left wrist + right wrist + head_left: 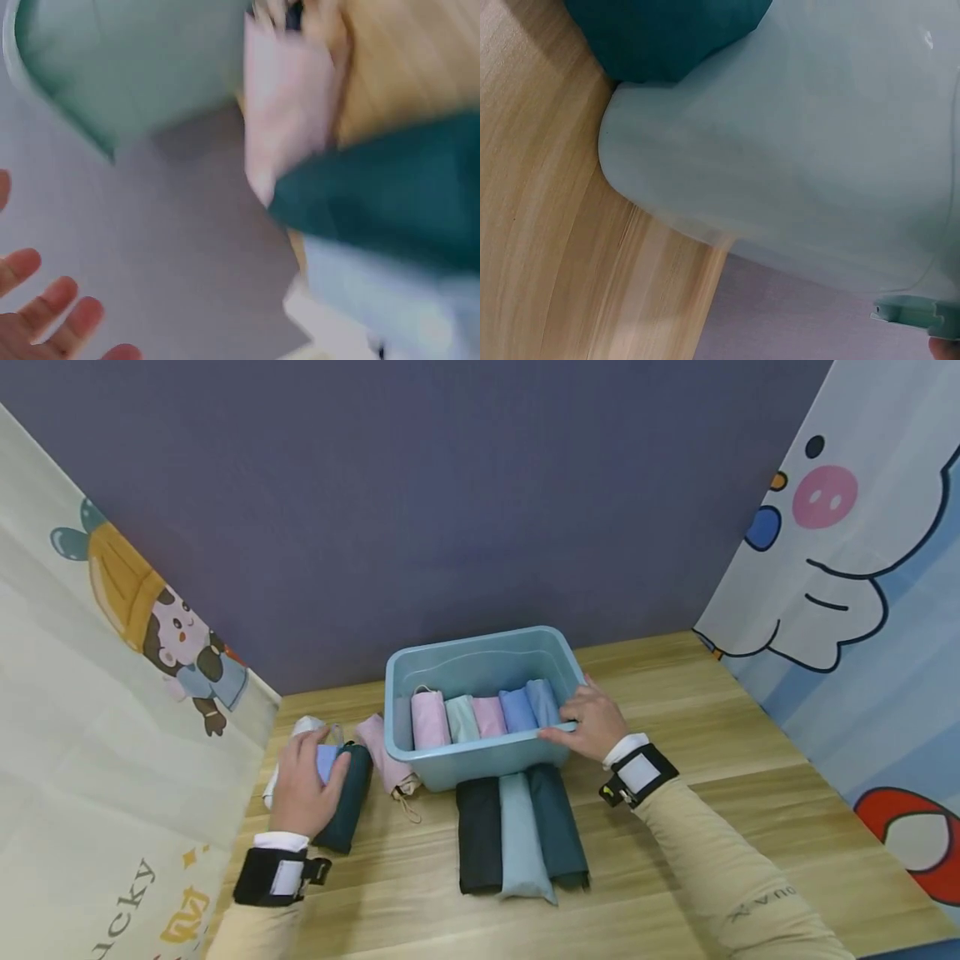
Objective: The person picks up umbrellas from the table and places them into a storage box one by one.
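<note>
A light blue plastic bin (480,770) stands mid-table with several folded umbrellas in it, pink (429,718), mint and blue, side by side. My right hand (581,720) grips the bin's front right rim; the right wrist view shows the bin wall (802,150) close up. My left hand (309,762) lies with straight fingers on a pale blue umbrella (327,758), beside a dark green one (351,797) and a white one (300,727). In the blurred left wrist view its fingers (45,315) are spread and hold nothing, with the dark green umbrella (390,202) to the right.
A pink umbrella (382,756) lies against the bin's left side. Black (478,835), pale blue (521,839) and dark teal (558,822) umbrellas lie in a row before the bin. Cartoon-printed curtains (862,610) close both sides, a purple wall the back.
</note>
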A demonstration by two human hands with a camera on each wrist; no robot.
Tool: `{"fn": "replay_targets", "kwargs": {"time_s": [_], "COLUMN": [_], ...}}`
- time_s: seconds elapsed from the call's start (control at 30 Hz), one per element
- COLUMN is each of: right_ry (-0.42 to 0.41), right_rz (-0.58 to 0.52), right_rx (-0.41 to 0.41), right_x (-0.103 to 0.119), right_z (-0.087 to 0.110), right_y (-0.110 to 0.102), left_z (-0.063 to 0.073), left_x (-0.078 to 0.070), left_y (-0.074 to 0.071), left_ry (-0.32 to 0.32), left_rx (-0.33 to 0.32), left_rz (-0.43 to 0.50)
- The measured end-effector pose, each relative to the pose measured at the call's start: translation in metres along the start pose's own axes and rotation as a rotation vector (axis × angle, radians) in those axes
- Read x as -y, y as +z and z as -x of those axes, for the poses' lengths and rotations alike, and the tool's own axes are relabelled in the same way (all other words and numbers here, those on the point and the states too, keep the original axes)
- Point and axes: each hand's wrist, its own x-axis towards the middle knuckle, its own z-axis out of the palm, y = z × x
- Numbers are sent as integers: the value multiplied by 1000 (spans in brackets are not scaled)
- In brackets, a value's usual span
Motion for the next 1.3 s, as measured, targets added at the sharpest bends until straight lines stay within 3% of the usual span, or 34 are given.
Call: {"fn": "replay_targets", "kwargs": {"time_s": [0.17, 0.3, 0.5, 0.63, 0.73, 0.83, 0.93, 1.13, 1.3], "right_ry": [5, -6, -7, -12, -28, -41, -37, -15, -20], "right_rz": [-6, -6, -2, 4, 6, 8, 17, 21, 20], "right_rx": [2, -9, -14, -22, -34, -43, -38, -23, -31], "right_x": [-2, -4, -4, -3, -3, -2, -1, 0, 1], "right_z": [0, 1, 2, 2, 1, -1, -1, 0, 0], "right_y": [2, 4, 0, 1, 2, 3, 4, 3, 2], "left_z": [-12, -18, -23, -25, -27, -28, -27, -23, -23], "left_x": [42, 81, 132, 155, 164, 168, 171, 179, 177], "left_y": [-33, -42, -29, -15, -7, -1, 4, 12, 13], "left_ry": [-155, -259, -331, -402, -463, -497, -498, -470, -431], "left_rx": [123, 288, 514, 666, 748, 790, 792, 765, 742], "left_rz": [-92, -170, -207, -231, -251, -256, -261, -272, -267]}}
